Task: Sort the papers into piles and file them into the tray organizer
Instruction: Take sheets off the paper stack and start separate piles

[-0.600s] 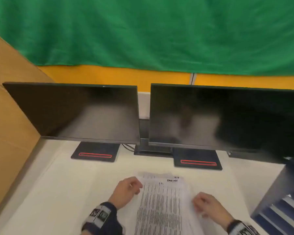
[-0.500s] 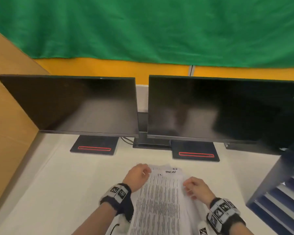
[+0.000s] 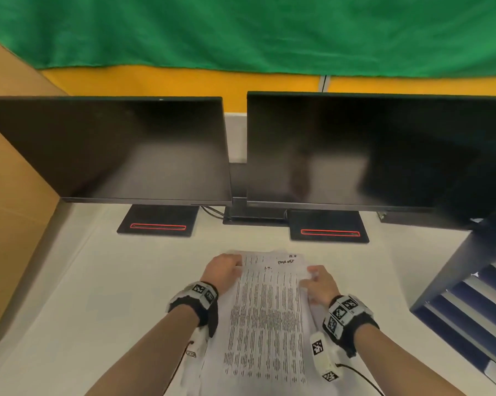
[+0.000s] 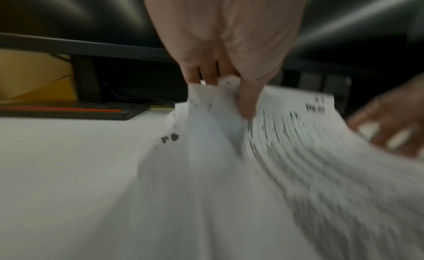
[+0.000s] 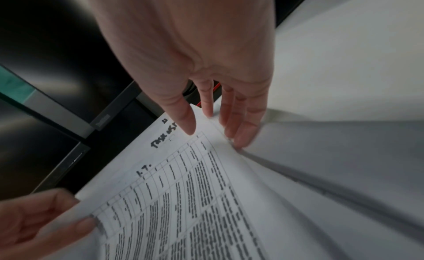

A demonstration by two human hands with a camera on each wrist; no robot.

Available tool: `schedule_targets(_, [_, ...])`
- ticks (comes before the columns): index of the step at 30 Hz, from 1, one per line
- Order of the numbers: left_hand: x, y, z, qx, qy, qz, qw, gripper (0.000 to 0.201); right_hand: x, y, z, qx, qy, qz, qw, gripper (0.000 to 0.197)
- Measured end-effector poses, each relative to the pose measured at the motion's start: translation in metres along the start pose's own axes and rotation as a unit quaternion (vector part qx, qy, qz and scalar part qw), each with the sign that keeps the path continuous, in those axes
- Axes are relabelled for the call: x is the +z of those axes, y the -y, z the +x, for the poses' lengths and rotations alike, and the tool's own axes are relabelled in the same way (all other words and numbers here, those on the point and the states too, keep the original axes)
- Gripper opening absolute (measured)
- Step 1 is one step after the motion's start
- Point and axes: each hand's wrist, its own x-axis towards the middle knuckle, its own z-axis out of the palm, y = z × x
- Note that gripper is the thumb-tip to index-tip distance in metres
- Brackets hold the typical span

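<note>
A stack of printed papers [image 3: 267,318] lies lengthwise on the white desk [image 3: 112,295] in front of me. My left hand [image 3: 234,267] pinches its far left corner, thumb on top and fingers beneath, and that corner is raised off the desk [image 4: 226,93]. My right hand [image 3: 312,277] holds the far right corner of the top sheets [image 5: 213,135], with the thumb [image 5: 187,124] on the page and the fingers [image 5: 238,133] at the edge below. The dark blue tray organizer [image 3: 467,298] stands at the right, its slots facing me.
Two dark monitors [image 3: 121,150] [image 3: 364,150] on black bases [image 3: 158,221] stand across the back of the desk. A brown cardboard wall [image 3: 9,195] closes the left side. Bare desk lies left of the papers.
Both hands have moved forward along the stack's sides to its far corners and taken hold there. The head view has tilted down a little.
</note>
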Motion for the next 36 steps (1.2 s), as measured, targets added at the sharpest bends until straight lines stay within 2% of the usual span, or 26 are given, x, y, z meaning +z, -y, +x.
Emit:
schedule_targets(2, [-0.006, 0.005, -0.003, -0.021, 0.03, -0.073, 0.997, 0.009, -0.001, 0.0, 0.001, -0.002, -0.014, 0.022, 1.0, 0.042])
schedule_targets(5, [-0.011, 0.011, -0.008, 0.002, 0.051, -0.116, 0.992, 0.01, 0.001, 0.002, 0.001, -0.019, -0.025, 0.041, 0.999, 0.036])
schedule_targets(9, [-0.012, 0.008, -0.009, 0.022, 0.046, -0.152, 0.987, 0.026, 0.004, 0.002, -0.001, -0.033, -0.045, 0.059, 0.997, 0.027])
schedule_targets(12, [-0.008, 0.013, -0.009, 0.003, 0.044, -0.189, 0.981, 0.025, 0.002, -0.003, -0.004, -0.074, -0.081, 0.041, 0.993, 0.022])
schedule_targets(14, [-0.007, 0.022, -0.01, -0.018, 0.065, -0.173, 0.983, 0.013, -0.004, -0.005, -0.009, -0.11, -0.098, 0.032, 0.989, 0.016])
schedule_targets(17, [-0.006, 0.033, -0.012, -0.04, 0.103, -0.136, 0.984, 0.026, -0.019, -0.009, -0.014, -0.141, -0.115, 0.004, 0.983, 0.012])
schedule_targets(19, [-0.007, 0.034, -0.013, -0.053, 0.091, -0.146, 0.984, 0.028, -0.028, -0.014, -0.014, -0.147, -0.125, -0.004, 0.981, 0.01])
schedule_targets(22, [-0.011, 0.037, -0.013, -0.073, 0.07, -0.215, 0.971, 0.014, -0.04, -0.023, -0.014, -0.145, -0.14, 0.018, 0.979, 0.019])
schedule_targets(24, [-0.013, 0.042, -0.013, -0.08, 0.061, -0.235, 0.967, 0.006, -0.049, -0.027, -0.013, -0.139, -0.124, 0.044, 0.981, 0.022])
schedule_targets(30, [-0.016, 0.039, -0.007, -0.076, 0.05, -0.215, 0.972, 0.012, -0.048, -0.02, -0.016, -0.187, -0.021, 0.031, 0.982, 0.032])
schedule_targets(33, [-0.017, 0.035, -0.005, -0.06, 0.048, -0.203, 0.976, 0.021, -0.03, -0.014, -0.016, -0.172, -0.009, 0.061, 0.983, 0.017])
schedule_targets(36, [-0.017, 0.036, -0.007, -0.035, 0.093, -0.204, 0.974, 0.025, -0.016, -0.011, -0.016, -0.135, -0.031, 0.096, 0.986, 0.006])
